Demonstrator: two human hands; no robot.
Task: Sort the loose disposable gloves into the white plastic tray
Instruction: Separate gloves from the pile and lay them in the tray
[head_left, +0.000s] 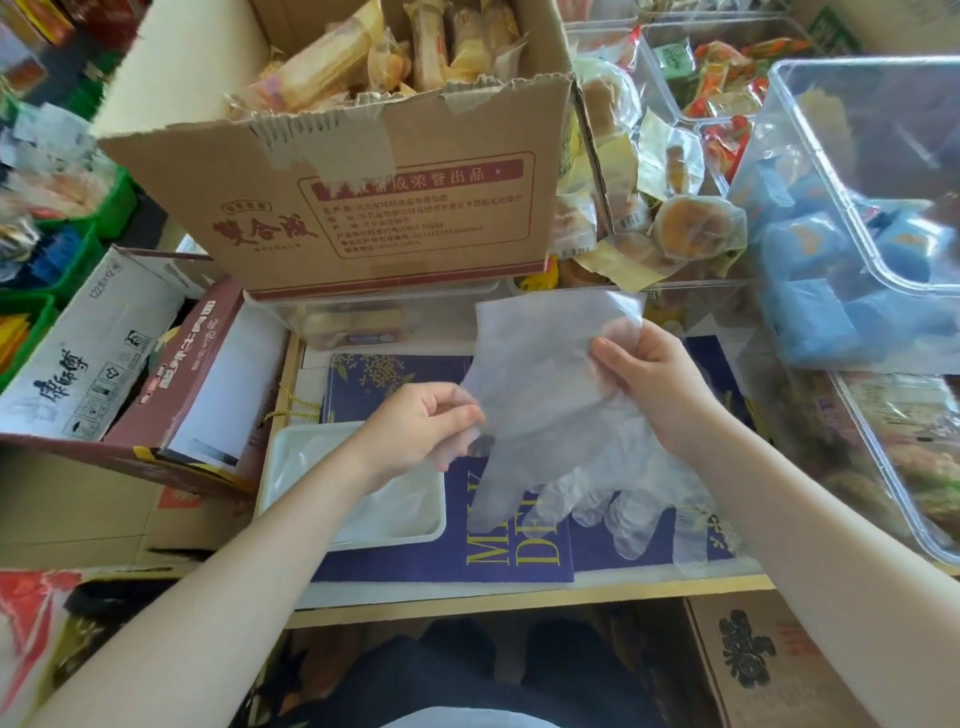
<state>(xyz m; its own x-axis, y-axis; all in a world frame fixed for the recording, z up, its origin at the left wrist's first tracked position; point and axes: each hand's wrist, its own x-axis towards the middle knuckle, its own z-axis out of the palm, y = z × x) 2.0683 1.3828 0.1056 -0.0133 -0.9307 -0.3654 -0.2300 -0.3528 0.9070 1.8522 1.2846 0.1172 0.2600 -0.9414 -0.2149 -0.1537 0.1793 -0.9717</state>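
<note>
Both hands, L (426, 426) & R (654, 379), pinch glove (540, 374) above tray (291, 457).

My left hand (423, 423) pinching a clear glove (540, 384) at its edge, my right hand (657, 382) gripping its cuff, white tray (291, 457) below left, more gloves (631, 514) on the counter (519, 597)

This is looking like a small food shop or its stockroom: a torn brown cardboard carton (363, 171) of wrapped cakes is standing far, and clear plastic bins (852, 218) of packaged snacks are crowding the right.
</note>
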